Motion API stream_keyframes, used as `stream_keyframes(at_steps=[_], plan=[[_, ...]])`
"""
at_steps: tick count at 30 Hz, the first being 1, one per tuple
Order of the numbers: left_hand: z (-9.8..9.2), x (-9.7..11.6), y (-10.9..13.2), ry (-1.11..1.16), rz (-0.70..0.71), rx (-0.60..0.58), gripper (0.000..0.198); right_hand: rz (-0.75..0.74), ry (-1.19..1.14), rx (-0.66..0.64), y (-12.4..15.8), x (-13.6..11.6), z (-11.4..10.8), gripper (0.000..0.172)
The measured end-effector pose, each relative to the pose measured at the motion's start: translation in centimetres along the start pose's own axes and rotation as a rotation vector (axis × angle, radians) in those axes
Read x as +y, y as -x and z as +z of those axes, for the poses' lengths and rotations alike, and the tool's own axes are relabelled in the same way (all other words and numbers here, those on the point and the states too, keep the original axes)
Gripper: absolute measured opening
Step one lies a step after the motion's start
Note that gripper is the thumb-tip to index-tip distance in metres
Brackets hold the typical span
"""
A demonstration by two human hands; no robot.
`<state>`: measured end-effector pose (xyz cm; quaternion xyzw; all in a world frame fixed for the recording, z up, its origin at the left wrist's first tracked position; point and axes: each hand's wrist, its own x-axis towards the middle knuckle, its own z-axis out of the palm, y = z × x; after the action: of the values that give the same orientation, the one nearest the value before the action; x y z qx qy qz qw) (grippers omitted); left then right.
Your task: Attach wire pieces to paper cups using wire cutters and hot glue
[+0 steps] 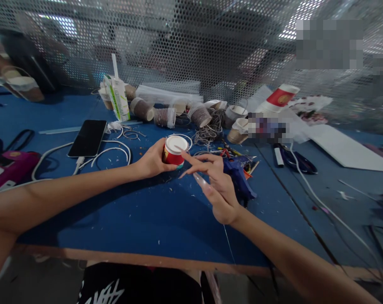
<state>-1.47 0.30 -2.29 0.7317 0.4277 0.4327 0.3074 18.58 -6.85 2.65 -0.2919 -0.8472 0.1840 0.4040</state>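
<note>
My left hand (152, 160) is closed around the side of a small red paper cup (173, 158) with a white round top. A thin pale loop, like wire or cord, curves past the cup's far right rim. My right hand (215, 181) is on the other side, its long-nailed fingers stretched and spread. The index fingertip reaches the cup's top edge; whether it touches cannot be made out. Behind my right hand lies a blue glue gun (238, 171), partly hidden. Thin grey wire (212, 128) is tangled just beyond the cup.
A phone (88, 138) with a white cable lies to the left, near a magenta hair-dryer-like tool (19, 162). Along the metal mesh stand a drink carton (118, 99) and several brown cups (142, 109). A white board (349, 147) lies at right, beyond a table seam.
</note>
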Motion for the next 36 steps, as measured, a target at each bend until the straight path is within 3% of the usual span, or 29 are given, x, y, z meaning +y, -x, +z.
stream_keyframes(at_steps=[5,9,13,18,20,25,27,36], plan=[[-0.2,0.9,0.1,0.059,-0.065,-0.056,0.067,0.023,0.086,0.268,0.0,0.7,0.2,0.021],[0.0,1.1,0.0,0.119,-0.094,-0.04,0.078,0.056,0.107,0.315,-0.1,0.9,0.7,0.019],[-0.1,1.0,-0.1,0.165,-0.092,-0.031,0.073,0.107,0.161,0.416,-0.4,1.7,0.9,0.01],[-0.7,1.3,0.0,0.389,-0.09,-0.182,0.073,0.281,0.231,0.591,-1.0,4.2,0.1,0.022],[-0.9,1.5,0.2,0.494,-0.123,-0.256,0.074,0.291,0.21,0.535,-1.1,4.6,-0.2,0.025],[-1.0,1.9,0.4,0.655,-0.21,-0.339,0.071,0.317,0.146,0.12,-1.1,4.1,0.0,0.037],[-1.0,1.9,0.5,0.688,-0.264,-0.337,0.067,0.32,0.133,0.028,-1.0,3.9,0.2,0.041],[-0.7,2.8,0.6,0.653,-0.218,-0.335,0.062,0.231,0.14,-0.001,-0.9,3.3,0.3,0.036]])
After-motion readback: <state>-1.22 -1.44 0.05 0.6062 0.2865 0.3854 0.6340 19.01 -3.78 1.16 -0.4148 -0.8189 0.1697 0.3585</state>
